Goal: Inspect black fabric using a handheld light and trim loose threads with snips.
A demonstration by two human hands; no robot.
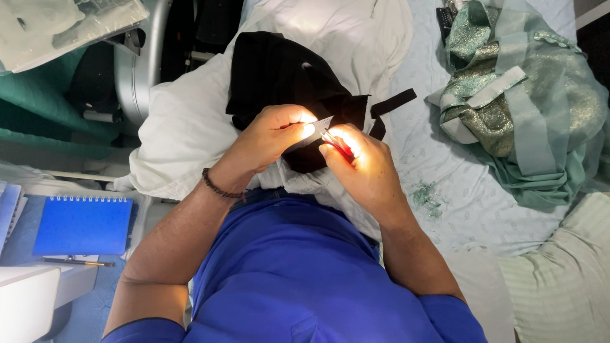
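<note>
I see the black cloth (279,76) lying on a white pillow (184,127), its near edge pinched in my left hand (273,136) — my right hand (359,162) grips a small red tool (337,145) against it. Glare hides the tool's tip.

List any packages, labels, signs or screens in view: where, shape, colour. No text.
Clear plastic bag: top left corner, flat, crinkled, whitish contents.
Blue spiral notebook: lower left on a pale table, rectangular, plain cover, a pen below it.
No signs or screens visible.
</note>
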